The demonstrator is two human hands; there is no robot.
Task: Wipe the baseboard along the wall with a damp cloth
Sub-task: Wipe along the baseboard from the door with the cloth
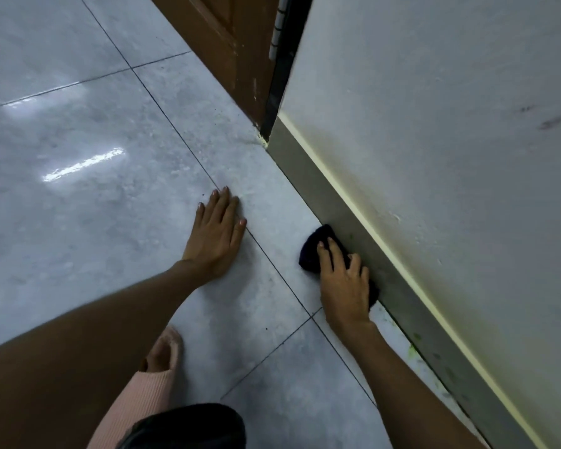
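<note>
A grey baseboard (324, 192) with a pale yellow top strip runs diagonally along the foot of the white wall (450, 124), from the door frame toward the lower right. My right hand (345, 283) presses a dark cloth (314, 246) against the bottom of the baseboard where it meets the floor; part of the cloth is hidden under the hand. My left hand (216, 236) lies flat on the grey floor tile, fingers spread, holding nothing. Greenish marks show on the baseboard farther down to the right.
A brown wooden door (227, 47) and its dark frame (277, 92) stand at the far end of the baseboard. Glossy grey tiles (78, 157) cover the floor. My knee and a foot in a pink slipper (162, 354) are at the bottom.
</note>
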